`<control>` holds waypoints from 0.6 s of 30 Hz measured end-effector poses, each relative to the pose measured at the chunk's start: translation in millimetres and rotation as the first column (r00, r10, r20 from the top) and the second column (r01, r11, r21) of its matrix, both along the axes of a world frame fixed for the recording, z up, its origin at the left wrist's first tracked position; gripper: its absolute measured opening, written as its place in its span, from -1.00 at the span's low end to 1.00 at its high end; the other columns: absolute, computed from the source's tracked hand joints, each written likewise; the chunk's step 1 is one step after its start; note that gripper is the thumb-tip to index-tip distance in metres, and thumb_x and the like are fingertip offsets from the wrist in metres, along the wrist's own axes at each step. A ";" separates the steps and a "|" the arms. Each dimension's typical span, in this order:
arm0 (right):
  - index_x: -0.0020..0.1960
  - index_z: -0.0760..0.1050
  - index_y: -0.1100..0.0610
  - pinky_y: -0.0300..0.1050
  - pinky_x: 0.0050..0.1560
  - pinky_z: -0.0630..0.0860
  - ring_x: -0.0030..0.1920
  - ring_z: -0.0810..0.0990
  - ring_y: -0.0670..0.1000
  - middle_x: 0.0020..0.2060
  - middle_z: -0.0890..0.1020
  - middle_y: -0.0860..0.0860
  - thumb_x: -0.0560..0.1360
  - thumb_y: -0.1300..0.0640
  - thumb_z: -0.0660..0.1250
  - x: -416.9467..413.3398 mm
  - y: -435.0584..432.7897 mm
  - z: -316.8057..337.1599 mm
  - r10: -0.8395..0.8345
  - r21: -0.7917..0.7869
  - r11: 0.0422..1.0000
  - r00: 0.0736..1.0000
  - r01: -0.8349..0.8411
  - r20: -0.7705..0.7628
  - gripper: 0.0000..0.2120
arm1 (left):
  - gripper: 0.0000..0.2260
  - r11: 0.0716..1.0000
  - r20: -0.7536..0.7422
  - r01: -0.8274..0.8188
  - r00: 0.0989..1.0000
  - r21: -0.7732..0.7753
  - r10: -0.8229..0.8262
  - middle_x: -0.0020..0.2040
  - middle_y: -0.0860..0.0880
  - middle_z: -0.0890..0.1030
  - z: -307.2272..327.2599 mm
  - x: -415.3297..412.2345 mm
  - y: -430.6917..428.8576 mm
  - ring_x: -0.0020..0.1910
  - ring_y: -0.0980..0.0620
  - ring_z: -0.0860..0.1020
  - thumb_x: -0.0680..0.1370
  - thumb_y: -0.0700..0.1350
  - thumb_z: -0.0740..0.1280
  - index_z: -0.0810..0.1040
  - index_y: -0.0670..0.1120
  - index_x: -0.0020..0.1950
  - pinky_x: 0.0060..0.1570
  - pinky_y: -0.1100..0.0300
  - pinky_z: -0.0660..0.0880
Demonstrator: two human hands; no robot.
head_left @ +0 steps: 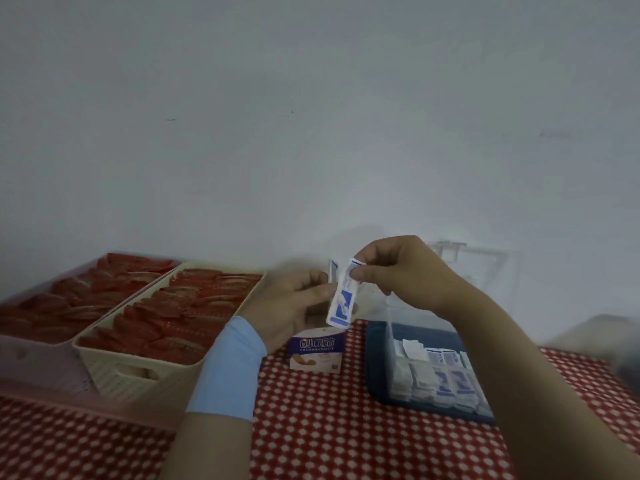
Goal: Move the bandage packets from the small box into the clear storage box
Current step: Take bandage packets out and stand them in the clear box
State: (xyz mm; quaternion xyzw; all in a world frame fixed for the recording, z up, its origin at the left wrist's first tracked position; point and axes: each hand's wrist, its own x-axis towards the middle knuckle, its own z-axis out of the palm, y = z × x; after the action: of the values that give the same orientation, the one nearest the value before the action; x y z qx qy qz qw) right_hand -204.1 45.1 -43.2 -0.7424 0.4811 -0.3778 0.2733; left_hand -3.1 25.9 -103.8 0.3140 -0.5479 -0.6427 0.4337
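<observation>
Two hands above small box [317, 355]: right hand [405, 275] pinches bandage packet [341, 306] at its top; left hand [291, 306], fingers curled, grips second packet [333, 270].

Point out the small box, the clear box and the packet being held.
small box [317, 355], head view, printed front face.
clear box [392, 368], head view, left wall.
packet [341, 306], head view, blue-printed middle.
</observation>
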 end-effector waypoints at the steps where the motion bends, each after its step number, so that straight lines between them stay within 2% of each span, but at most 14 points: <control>1: -0.16 0.66 0.15 -0.32 -0.37 0.40 -0.44 0.46 -0.19 -0.37 0.67 -0.08 0.53 0.25 0.43 -3.4 2.8 -2.9 0.006 -0.003 1.000 1.000 -0.006 0.017 -0.90 | -0.65 0.999 -0.018 0.040 0.999 0.013 -0.040 0.14 -0.34 0.63 -0.5 -6.2 2.4 0.10 -0.29 0.63 0.54 -0.14 0.34 0.51 -0.35 0.22 0.03 -0.04 0.64; 3: -0.14 0.67 0.16 -0.32 -0.32 0.44 -0.39 0.53 -0.17 -0.35 0.69 -0.04 0.53 0.27 0.43 -10.9 8.5 -8.1 0.008 -0.012 1.000 0.999 -0.008 0.038 -0.91 | -0.60 0.994 -0.091 0.096 0.992 0.057 -0.091 0.20 -0.32 0.61 -0.2 -19.8 8.6 0.14 -0.27 0.61 0.52 -0.13 0.32 0.49 -0.33 0.29 -0.01 0.01 0.65; 5: -0.14 0.67 0.16 -0.34 -0.24 0.49 -0.34 0.60 -0.15 -0.33 0.70 -0.04 0.52 0.27 0.43 -19.9 13.6 -12.3 -0.015 -0.034 0.999 0.999 0.017 0.044 -0.91 | -0.65 0.985 -0.171 0.131 0.979 0.110 -0.111 0.14 -0.24 0.67 1.0 -33.2 15.8 0.05 -0.19 0.67 0.50 -0.13 0.30 0.53 -0.28 0.23 -0.14 0.09 0.66; 7: -0.16 0.66 0.11 -0.37 -0.23 0.49 -0.33 0.62 -0.17 -0.33 0.70 -0.10 0.52 0.23 0.44 -27.2 18.9 -14.5 -0.071 -0.067 0.995 0.997 0.071 -0.007 -0.91 | -0.67 0.973 -0.234 0.165 0.964 0.159 -0.125 0.09 -0.19 0.69 -1.0 -44.0 21.0 -0.01 -0.15 0.70 0.49 -0.13 0.29 0.55 -0.23 0.20 -0.21 0.12 0.66; 9: -0.16 0.66 0.04 -0.31 -0.22 0.52 -0.29 0.65 -0.11 -0.31 0.71 -0.11 0.52 0.17 0.45 -35.4 23.8 -16.6 -0.134 -0.091 0.988 0.989 0.128 -0.062 -0.91 | -0.68 0.963 -0.277 0.187 0.952 0.194 -0.129 0.09 -0.20 0.69 -2.9 -54.2 24.4 -0.02 -0.16 0.71 0.48 -0.13 0.30 0.59 -0.21 0.18 -0.19 0.09 0.67; 12: -0.16 0.66 0.02 -0.17 -0.06 0.59 -0.20 0.69 -0.11 -0.21 0.74 -0.09 0.49 0.13 0.46 -47.5 33.1 -20.6 -0.173 -0.070 0.983 0.984 0.170 -0.038 -0.94 | -0.75 0.965 -0.263 0.183 0.956 0.188 -0.129 0.02 -0.23 0.70 -3.3 -70.1 28.5 -0.06 -0.16 0.71 0.45 -0.15 0.31 0.72 -0.19 0.02 -0.14 0.07 0.67; 13: -0.15 0.65 0.01 -0.14 -0.06 0.61 -0.19 0.69 -0.13 -0.15 0.74 -0.11 0.49 0.12 0.47 -47.9 34.3 -22.6 -0.181 -0.066 0.982 0.983 0.179 -0.029 -0.96 | -0.77 0.967 -0.245 0.178 0.961 0.181 -0.131 0.00 -0.22 0.71 -2.9 -71.6 29.6 -0.07 -0.14 0.71 0.45 -0.15 0.32 0.74 -0.17 -0.03 -0.13 0.07 0.67; 14: -0.11 0.64 -0.01 -0.15 -0.12 0.61 -0.17 0.69 -0.15 -0.09 0.72 -0.13 0.48 0.11 0.48 -49.6 37.3 -24.3 -0.195 -0.065 0.979 0.981 0.194 -0.009 -0.96 | -0.77 0.967 -0.227 0.183 0.964 0.175 -0.141 -0.02 -0.22 0.71 -2.7 -75.1 30.6 -0.07 -0.13 0.71 0.44 -0.15 0.33 0.74 -0.17 -0.03 -0.14 0.08 0.67; 16: 0.03 0.57 -0.07 -0.33 -0.27 0.56 -0.09 0.67 -0.20 0.04 0.65 -0.18 0.46 0.09 0.51 -53.8 43.4 -28.8 -0.219 -0.060 0.973 0.974 0.222 0.056 -0.81 | -0.74 0.964 -0.206 0.194 0.966 0.179 -0.156 -0.08 -0.21 0.70 -1.9 -80.4 32.7 -0.12 -0.11 0.71 0.44 -0.15 0.33 0.66 -0.22 0.05 -0.22 0.12 0.66; 17: 0.06 0.54 -0.09 -0.34 -0.27 0.55 -0.01 0.64 -0.21 0.11 0.60 -0.20 0.46 0.09 0.52 -56.4 47.1 -30.0 -0.209 -0.062 0.975 0.974 0.215 0.092 -0.75 | -0.74 0.965 -0.196 0.191 0.968 0.182 -0.155 -0.10 -0.20 0.70 -0.8 -82.5 34.0 -0.16 -0.09 0.71 0.45 -0.14 0.33 0.60 -0.23 0.08 -0.26 0.14 0.65; 18: 0.06 0.52 -0.11 -0.31 -0.18 0.56 0.09 0.59 -0.23 0.18 0.56 -0.22 0.45 0.07 0.52 -59.5 49.8 -31.2 -0.175 -0.079 0.980 0.980 0.183 0.099 -0.74 | -0.73 0.966 -0.193 0.186 0.969 0.178 -0.151 -0.10 -0.21 0.69 0.2 -84.4 34.6 -0.18 -0.08 0.71 0.45 -0.14 0.34 0.58 -0.24 0.09 -0.27 0.14 0.65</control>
State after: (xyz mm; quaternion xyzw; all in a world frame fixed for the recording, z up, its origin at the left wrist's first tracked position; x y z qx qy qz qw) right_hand -263.6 95.0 -74.3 -0.6892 0.5160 -0.4552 0.2269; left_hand -87.5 60.5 -103.6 0.2482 -0.4661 -0.7535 0.3916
